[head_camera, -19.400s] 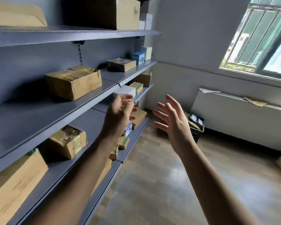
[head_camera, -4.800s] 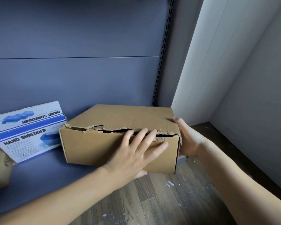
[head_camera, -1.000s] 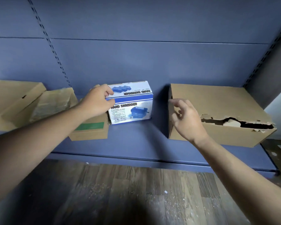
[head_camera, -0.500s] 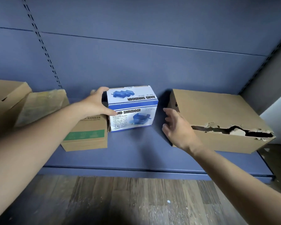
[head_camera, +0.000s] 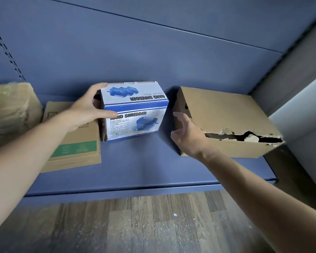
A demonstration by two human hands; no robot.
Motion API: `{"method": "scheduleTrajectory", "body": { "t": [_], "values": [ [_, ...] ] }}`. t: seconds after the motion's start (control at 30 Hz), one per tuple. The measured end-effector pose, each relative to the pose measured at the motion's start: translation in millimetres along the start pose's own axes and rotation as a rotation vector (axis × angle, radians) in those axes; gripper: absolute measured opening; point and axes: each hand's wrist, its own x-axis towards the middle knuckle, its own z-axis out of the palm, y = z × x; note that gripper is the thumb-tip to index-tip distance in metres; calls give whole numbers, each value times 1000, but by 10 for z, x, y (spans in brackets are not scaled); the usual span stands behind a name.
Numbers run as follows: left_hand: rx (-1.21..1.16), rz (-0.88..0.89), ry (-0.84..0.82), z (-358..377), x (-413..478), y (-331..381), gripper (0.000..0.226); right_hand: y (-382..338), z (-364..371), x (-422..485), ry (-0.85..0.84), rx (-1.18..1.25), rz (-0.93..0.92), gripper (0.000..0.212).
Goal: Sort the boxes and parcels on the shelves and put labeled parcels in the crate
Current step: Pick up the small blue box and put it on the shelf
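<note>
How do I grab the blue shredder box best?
Best take the shredder box by its two short ends: the left hand holds the left end, and the gap beside the torn brown box lets the right hand come in from the right.

light: soft, from the right, pale wall [head_camera: 299,114] brightest | shadows: dark left of torn box [head_camera: 226,117] | blur: left edge smeared | distortion: wide-angle bowing at the edges
</note>
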Motion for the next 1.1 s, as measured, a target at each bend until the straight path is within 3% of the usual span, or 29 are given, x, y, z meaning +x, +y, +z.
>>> {"method": "scheduleTrajectory", "body": {
  "t": [0.1, 0.17, 0.27, 0.37, 0.43, 0.57, 0.7, 0.83, 0.9, 1.0, 1.03, 1.1],
  "values": [
    [-246, -15, 81, 82, 48, 26, 73, 41, -72, 27, 24, -15, -14, 61],
    [-399, -41, 122, 138, 72, 151, 46, 55, -101, 53, 50, 20, -26, 60],
    [-430, -33, 98, 167, 91, 310, 20, 52, -132, 83, 81, 129, -80, 52],
    [-440, -79, 75, 134, 40, 432, 29, 22, -145, 178, 94, 211, -159, 45],
    [-478, -121, 20, 117, -33, 524, 39, 24, -143, 230, 48, 297, -115, 42],
    [-588, -182, -36, 21, -238, 603, 40, 72, -156, 236, -231, 586, -71, 43],
    [-636, -178, -55, -46, -390, 657, 41, 143, -233, 222, -441, 720, -141, 55],
    [-536, -154, -87, -86, -443, 687, 42, 93, -247, 230, -396, 814, -150, 70],
    [-407, -174, 116, -44, -430, 764, 31, 0, -237, 233, -268, 847, -133, 79],
    [109, -130, 470, 91, -405, 919, 52, -170, -191, 198, -45, 779, -103, 77],
    [244, -73, 530, 155, -405, 985, 54, -220, -166, 185, 22, 760, -96, 73],
    [296, -4, 453, 295, -421, 1125, 39, -304, -102, 139, 136, 718, -94, 75]
  ]
}}
